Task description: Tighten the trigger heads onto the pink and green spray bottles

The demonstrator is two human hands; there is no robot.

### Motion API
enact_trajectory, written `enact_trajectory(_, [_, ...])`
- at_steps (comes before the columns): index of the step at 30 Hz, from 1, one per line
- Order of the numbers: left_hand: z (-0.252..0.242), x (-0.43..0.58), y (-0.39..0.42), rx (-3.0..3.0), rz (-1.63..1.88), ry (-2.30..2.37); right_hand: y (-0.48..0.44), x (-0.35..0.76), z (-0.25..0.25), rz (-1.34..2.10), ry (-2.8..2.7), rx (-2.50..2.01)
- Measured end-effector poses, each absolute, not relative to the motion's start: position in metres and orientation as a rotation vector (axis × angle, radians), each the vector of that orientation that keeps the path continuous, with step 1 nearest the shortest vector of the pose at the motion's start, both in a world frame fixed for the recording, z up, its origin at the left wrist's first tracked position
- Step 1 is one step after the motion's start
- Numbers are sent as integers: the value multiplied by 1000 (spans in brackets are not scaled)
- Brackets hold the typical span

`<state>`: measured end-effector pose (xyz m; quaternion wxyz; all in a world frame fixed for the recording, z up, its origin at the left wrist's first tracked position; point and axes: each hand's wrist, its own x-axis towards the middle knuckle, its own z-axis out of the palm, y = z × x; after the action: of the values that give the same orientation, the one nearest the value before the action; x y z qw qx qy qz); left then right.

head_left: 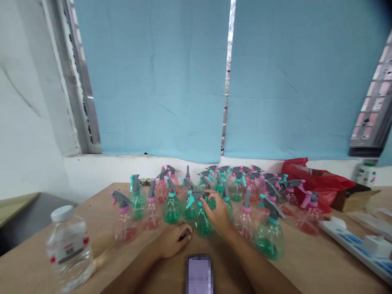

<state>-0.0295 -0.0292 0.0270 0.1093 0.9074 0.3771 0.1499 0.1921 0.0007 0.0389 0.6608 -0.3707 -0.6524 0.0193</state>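
In the head view, a spray bottle (203,225) with green liquid, a teal collar and a grey spray head stands upright on the table. My right hand (219,210) has its thumb and index finger at the head and neck of this bottle; its other fingers are bent. To the left of the bottle, my left hand (176,241) rests on the tabletop with curled fingers and a dark gap inside them. Close to it stands another green spray bottle (172,209). A pink spray bottle (245,224) and a larger green one (269,240) are right of my right forearm.
Several more pink and green spray bottles crowd the table's back. A clear water bottle (70,249) stands at left, a phone (199,273) lies in front. At right are a white power strip (355,245), a red bag (315,181) and a cardboard box (352,198).
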Motion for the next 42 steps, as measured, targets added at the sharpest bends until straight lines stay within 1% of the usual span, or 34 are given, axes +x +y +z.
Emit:
enact_trajectory(3, [27, -30, -29, 2667, 428, 1123, 4, 186, 38, 127, -1362, -797])
enact_trajectory(6, [28, -30, -30, 2660, 427, 1119, 6, 179, 39, 342, -1309, -736])
enact_trajectory(13, [29, -29, -31, 2688, 431, 1130, 2, 181, 51, 786, -1497, -662])
enact_trajectory(18, [27, -29, -28, 2708, 419, 1110, -5, 185, 68, 971, -1633, -599])
enact_trajectory(22, [23, -30, -27, 2715, 426, 1122, -3, 184, 66, 1112, -1606, -543])
enact_trajectory(27, [21, -31, -27, 2708, 428, 1135, -3, 179, 56, 1160, -1551, -590])
enact_trajectory(35, [22, -31, -27, 2712, 422, 1139, -7, 175, 60, 1227, -1584, -470])
enact_trajectory(42, [24, -30, -28, 2713, 417, 1136, 2, 176, 47, 1000, -1510, -574])
